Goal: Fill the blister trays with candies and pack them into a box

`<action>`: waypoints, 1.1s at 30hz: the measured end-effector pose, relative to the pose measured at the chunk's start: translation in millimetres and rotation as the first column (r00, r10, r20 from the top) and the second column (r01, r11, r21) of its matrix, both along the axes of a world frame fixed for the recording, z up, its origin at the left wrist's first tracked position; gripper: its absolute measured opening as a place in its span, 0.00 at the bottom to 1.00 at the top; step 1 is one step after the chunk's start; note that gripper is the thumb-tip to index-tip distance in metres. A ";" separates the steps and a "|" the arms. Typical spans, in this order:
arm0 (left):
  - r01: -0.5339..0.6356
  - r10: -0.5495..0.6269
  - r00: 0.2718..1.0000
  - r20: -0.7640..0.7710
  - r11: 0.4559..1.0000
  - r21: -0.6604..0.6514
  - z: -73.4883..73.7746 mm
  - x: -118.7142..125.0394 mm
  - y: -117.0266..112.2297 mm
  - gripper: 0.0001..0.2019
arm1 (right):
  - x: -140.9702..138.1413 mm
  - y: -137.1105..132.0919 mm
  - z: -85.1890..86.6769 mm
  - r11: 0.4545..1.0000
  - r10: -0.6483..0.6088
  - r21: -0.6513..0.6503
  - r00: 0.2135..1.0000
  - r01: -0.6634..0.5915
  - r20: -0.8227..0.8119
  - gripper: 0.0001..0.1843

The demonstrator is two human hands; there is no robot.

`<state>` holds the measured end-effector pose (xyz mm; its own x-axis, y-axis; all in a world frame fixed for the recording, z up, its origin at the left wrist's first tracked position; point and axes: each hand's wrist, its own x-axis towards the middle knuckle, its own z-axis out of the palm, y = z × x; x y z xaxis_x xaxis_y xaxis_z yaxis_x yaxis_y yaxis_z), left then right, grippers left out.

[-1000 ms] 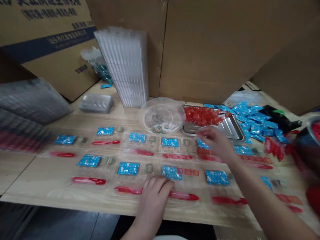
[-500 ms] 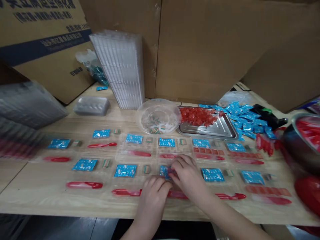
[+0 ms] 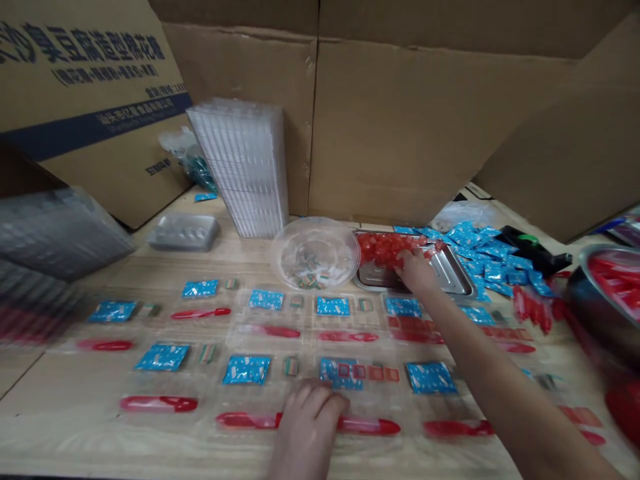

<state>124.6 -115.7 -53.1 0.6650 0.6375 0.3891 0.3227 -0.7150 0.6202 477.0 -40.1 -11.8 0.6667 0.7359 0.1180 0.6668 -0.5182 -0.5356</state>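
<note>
My left hand [image 3: 311, 423] rests over a clear plastic tray in the front row, its fingers bent, the tips hidden. Just beyond its fingertips lies a blue packet [image 3: 340, 373], with a strip of red squares [image 3: 367, 371] across it. A red plastic knife-shaped piece [image 3: 373, 425] shows on the hand's right side. My right hand [image 3: 419, 272] reaches over a metal tray [image 3: 457, 283], fingers drawn together at the edge of a pile of red pieces [image 3: 383, 248]. What its fingertips hold is too blurred to make out.
Clear trays with blue packets, small striped pieces and red knife-shaped pieces stand in two rows. Behind them are a clear bowl [image 3: 283, 257], a tall stack of clear trays [image 3: 240, 167] and cardboard boxes [image 3: 400, 133]. Blue packets [image 3: 480, 247] and a metal bowl [image 3: 595, 307] lie right.
My right hand has moved from the front tray up and right to the red pieces. A strip of red squares now shows across the blue packet. My left hand stays near its place.
</note>
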 end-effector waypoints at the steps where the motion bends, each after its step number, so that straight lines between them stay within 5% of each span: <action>1: 0.005 -0.005 1.000 0.000 1.000 0.022 -0.8 -0.8 1.3 0.09 | 3.2 -5.4 0.1 0.999 -0.012 0.030 0.999 0.013 -0.050 0.04; 4: 0.074 -0.071 0.997 -0.035 0.993 0.091 4.7 -5.0 7.3 0.10 | 7.3 -28.7 8.2 0.989 -0.022 0.135 0.973 0.054 -0.232 0.08; 7: 0.071 -0.070 0.997 -0.024 0.996 0.061 25.9 -2.1 13.1 0.13 | -15.0 -58.0 21.7 0.971 0.045 0.234 0.918 0.052 -0.394 0.14; 11: -0.066 0.098 0.986 0.133 0.971 -0.228 63.6 22.8 20.8 0.13 | -88.9 -91.5 39.3 0.934 0.331 0.330 0.682 -0.138 -0.652 0.14; 13: -0.043 0.129 0.971 0.204 0.925 -0.378 74.0 36.1 26.1 0.11 | -126.5 -101.9 46.6 0.895 0.443 0.361 0.597 -0.261 -0.668 0.09; 16: -0.018 0.158 0.958 0.239 0.867 -0.498 75.8 43.4 30.0 0.09 | -163.8 -108.8 50.7 0.853 0.520 0.385 0.635 -0.352 -0.571 0.04; 21: -0.040 0.240 0.930 0.279 0.819 -0.572 67.7 33.7 23.4 0.09 | -186.2 -110.6 41.4 0.850 0.511 0.402 0.715 -0.340 -0.476 0.04; 24: 0.028 0.325 0.885 0.333 0.677 -0.735 65.5 31.6 23.4 0.05 | -192.7 -115.1 39.1 0.838 0.513 0.387 0.795 -0.384 -0.322 0.08; 30: 0.264 0.422 0.846 0.325 0.197 -0.944 65.7 24.6 22.7 0.10 | -190.1 -132.1 51.0 0.724 0.669 0.315 0.736 -0.614 -0.100 0.19; 32: 0.230 0.366 0.888 0.277 0.168 -0.959 63.2 15.8 16.2 0.10 | -185.7 -134.5 50.7 0.685 0.720 0.253 0.688 -0.683 -0.093 0.14; 33: 0.175 0.327 0.912 0.249 0.237 -0.955 60.9 10.2 12.5 0.09 | -183.4 -134.0 48.8 0.685 0.723 0.232 0.684 -0.691 -0.095 0.11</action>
<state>134.7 -103.3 7.8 0.5738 0.7246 -0.3818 -0.0615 0.5029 0.8621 293.6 -174.1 36.9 -0.0251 0.9748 0.2215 0.6900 0.1772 -0.7018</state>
